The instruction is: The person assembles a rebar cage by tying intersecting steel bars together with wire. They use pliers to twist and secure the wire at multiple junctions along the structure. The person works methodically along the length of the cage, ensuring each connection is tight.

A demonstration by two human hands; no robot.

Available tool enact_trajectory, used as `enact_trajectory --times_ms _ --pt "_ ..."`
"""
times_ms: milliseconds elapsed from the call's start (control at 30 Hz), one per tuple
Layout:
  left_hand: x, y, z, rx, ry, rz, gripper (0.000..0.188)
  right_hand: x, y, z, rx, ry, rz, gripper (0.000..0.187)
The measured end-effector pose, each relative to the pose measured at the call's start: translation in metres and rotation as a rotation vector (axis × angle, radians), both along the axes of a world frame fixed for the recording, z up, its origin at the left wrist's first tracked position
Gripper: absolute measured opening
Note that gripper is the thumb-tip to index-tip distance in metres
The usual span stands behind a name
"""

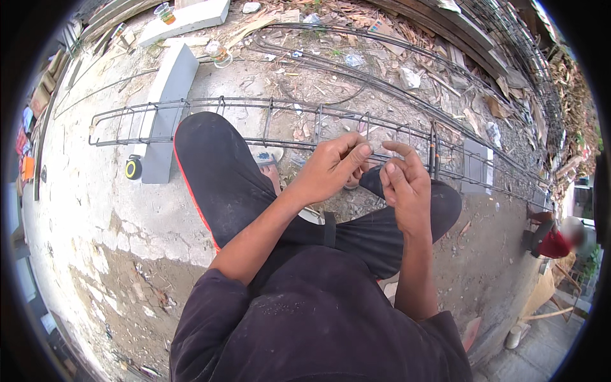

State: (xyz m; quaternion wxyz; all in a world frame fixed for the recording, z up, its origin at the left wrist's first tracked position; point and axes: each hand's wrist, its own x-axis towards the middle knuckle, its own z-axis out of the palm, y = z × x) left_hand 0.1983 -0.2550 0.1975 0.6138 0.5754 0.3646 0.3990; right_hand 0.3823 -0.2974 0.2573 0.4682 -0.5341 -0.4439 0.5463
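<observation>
My left hand (334,169) is closed, thumb and fingertips pinched together over the rebar cage (267,140). Close beside it on the right, my right hand (407,184) has its thumb against curled fingers while the index finger bends away. Anything held in either pinch is too small to make out. The long cage of dark steel bars, tied with stirrups, passes in front of my bent knees. A slim tool with orange-marked handles (433,153) stands against the cage just beyond my right hand.
Grey blocks (173,121) (477,169) support the cage left and right. A round yellow-and-black tape measure (132,168) sits by the left block. Loose rebar (356,73), scraps and drink cups (219,56) lie farther off. Another person in red (552,242) is at the right edge.
</observation>
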Motion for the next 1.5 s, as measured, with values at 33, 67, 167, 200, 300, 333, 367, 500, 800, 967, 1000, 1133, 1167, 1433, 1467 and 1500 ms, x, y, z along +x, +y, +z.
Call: enact_trajectory --times_ms 33,67,167,200,300,333,367,500,800,967,1000,1133,1167,1433,1467,1500 --pt "-0.010 0.003 -0.002 -0.134 -0.002 -0.119 0.040 0.000 -0.008 -0.009 -0.032 0.012 0.020 0.026" --pt "-0.015 0.001 -0.003 -0.009 0.042 -0.116 0.044 0.003 -0.011 -0.017 -0.090 0.011 0.053 0.026" --pt "-0.019 -0.007 -0.001 0.021 0.080 -0.203 0.044 0.021 -0.008 -0.021 -0.041 -0.063 0.092 0.026" --pt "-0.018 -0.010 0.002 -0.195 -0.023 -0.277 0.044 0.027 -0.003 -0.017 -0.004 -0.097 0.129 0.022" --pt "-0.010 -0.008 0.015 -0.160 -0.028 -0.232 0.044 0.032 0.012 0.000 0.085 -0.179 0.225 0.022" --pt "-0.011 -0.002 0.021 -0.113 -0.016 -0.226 0.044 0.030 0.017 0.006 0.031 -0.168 0.239 0.025" --pt "-0.014 0.007 0.026 -0.065 -0.004 -0.218 0.043 0.028 0.022 0.011 0.041 -0.178 0.238 0.024" --pt "-0.042 0.058 0.044 0.279 0.094 -0.357 0.045 0.019 0.049 0.030 0.345 -0.409 0.361 0.021" --pt "-0.074 0.177 -0.074 -0.306 0.607 -0.028 0.067 -0.012 0.248 -0.027 0.606 -1.234 0.395 0.026" --pt "-0.051 0.153 -0.177 -0.176 1.122 0.051 0.050 -0.065 0.307 -0.160 0.126 -1.316 0.746 0.031" --pt "-0.044 0.150 -0.187 -0.224 1.071 0.204 0.044 -0.067 0.314 -0.177 0.132 -1.282 0.840 0.032" --pt "-0.022 0.144 -0.198 -0.182 0.943 0.261 0.030 -0.069 0.327 -0.211 -0.011 -1.211 1.123 0.035" --pt "-0.018 0.143 -0.197 -0.180 0.977 0.267 0.029 -0.069 0.330 -0.213 -0.022 -1.189 1.149 0.036" --pt "-0.014 0.150 -0.181 0.155 0.998 0.360 0.013 -0.051 0.340 -0.212 0.060 -1.173 1.089 0.025" --pt "-0.016 0.152 -0.179 0.210 0.985 0.376 0.012 -0.048 0.338 -0.211 0.065 -1.170 1.061 0.021" --pt "-0.019 0.155 -0.177 0.203 0.979 0.337 0.013 -0.044 0.335 -0.210 0.045 -1.185 1.029 0.017"
